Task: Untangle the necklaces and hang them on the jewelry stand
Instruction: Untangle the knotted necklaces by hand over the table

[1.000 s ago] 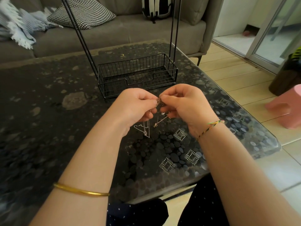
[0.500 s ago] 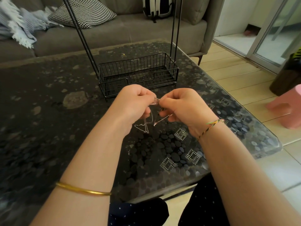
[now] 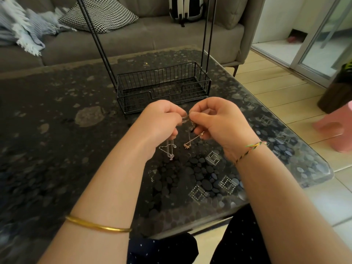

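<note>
A person's left hand (image 3: 160,122) and right hand (image 3: 219,124) meet just in front of the black wire jewelry stand (image 3: 163,86). Their fingers are curled, and thumb and forefinger of each hand pinch the same small knot of fine chain. The knot itself is blurred between the fingertips. A silver necklace (image 3: 168,150) hangs in thin loops from under the left hand, on the near side of the stand, with a small pendant at its lowest point. A gold-coloured necklace (image 3: 192,141) slants down from the right hand beside it and ends in a small charm. Whether either chain touches the surface below cannot be told.

The stand's basket base sits on a glass-topped table (image 3: 57,130) set with dark pebbles, and its thin black rods rise out of the top of the view. Behind the stand stretches a grey sofa (image 3: 133,39) carrying a houndstooth cushion (image 3: 102,14), a fringed pale blanket (image 3: 22,29) and a black-and-white backpack (image 3: 185,8). Nearer than the stand, a gold bangle (image 3: 99,226) circles the left forearm and a woven thread bracelet (image 3: 247,151) the right wrist. To the stand's right, off the table, stands a pink stool (image 3: 337,130).
</note>
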{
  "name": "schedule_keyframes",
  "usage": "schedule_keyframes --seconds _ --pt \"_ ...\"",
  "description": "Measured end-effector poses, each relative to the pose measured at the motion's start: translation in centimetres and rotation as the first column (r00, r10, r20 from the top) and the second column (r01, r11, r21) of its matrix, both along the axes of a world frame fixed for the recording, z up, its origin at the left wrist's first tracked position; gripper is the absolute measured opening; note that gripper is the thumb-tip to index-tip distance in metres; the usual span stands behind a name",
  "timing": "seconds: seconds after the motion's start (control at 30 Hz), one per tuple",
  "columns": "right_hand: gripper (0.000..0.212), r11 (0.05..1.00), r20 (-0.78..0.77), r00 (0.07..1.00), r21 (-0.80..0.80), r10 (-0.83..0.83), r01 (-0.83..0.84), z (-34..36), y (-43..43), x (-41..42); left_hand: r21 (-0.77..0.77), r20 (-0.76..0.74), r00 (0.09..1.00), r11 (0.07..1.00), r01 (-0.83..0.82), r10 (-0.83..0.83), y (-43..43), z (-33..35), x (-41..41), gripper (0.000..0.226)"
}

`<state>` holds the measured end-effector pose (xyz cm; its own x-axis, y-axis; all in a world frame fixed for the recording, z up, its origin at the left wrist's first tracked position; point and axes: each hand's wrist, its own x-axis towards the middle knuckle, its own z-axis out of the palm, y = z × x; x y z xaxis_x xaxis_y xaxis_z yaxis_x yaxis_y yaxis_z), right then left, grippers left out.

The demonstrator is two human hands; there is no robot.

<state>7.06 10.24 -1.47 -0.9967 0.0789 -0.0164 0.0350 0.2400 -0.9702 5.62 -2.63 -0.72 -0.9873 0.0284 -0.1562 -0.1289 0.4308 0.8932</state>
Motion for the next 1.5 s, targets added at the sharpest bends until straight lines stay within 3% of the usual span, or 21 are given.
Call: schedule_keyframes --seconds 0.2,0.37,0.63,0.8,1.0,1.23,1.5 --pt "0.012 1.0 -0.025 0.999 -0.004 0.02 -0.02 0.11 -0.07 0.12 0.004 0.004 1.0 1.0 0.028 -0.028 0.02 0.01 0.3 0.005" --pt "0.015 0.999 -0.048 0.999 0.032 0.019 -0.017 0.01 -0.04 -0.05 0.008 0.024 0.999 0.999 -0.034 0.033 -0.12 0.03 0.01 0.007" --pt "0.021 0.994 -0.054 0.998 0.106 0.042 -0.036 0.04 -0.15 -0.13 0.142 0.099 0.993 0.987 -0.078 0.064 0.09 0.22 -0.19 0.012" --pt "0.02 0.985 -0.07 0.993 0.148 0.095 -0.083 0.07 -0.3 0.03 0.135 0.093 0.993 0.988 -0.079 0.067 0.01 0.22 -0.13 0.013" --pt "0.009 0.977 -0.112 0.993 0.213 0.031 -0.007 0.1 -0.24 -0.05 0.095 0.095 0.995 0.994 -0.046 0.037 -0.23 0.22 0.11 0.014" --pt "0.013 0.985 -0.085 0.995 0.162 -0.042 0.055 -0.17 -0.16 -0.05 0.113 0.197 0.98 0.993 -0.018 -0.004 -0.08 0.42 0.37 0.009" --pt "0.015 0.999 0.019 1.0 -0.041 0.003 -0.002 0.29 -0.09 0.05 0.088 0.125 0.992 0.996 -0.021 0.01 -0.23 0.3 0.16 0.018"
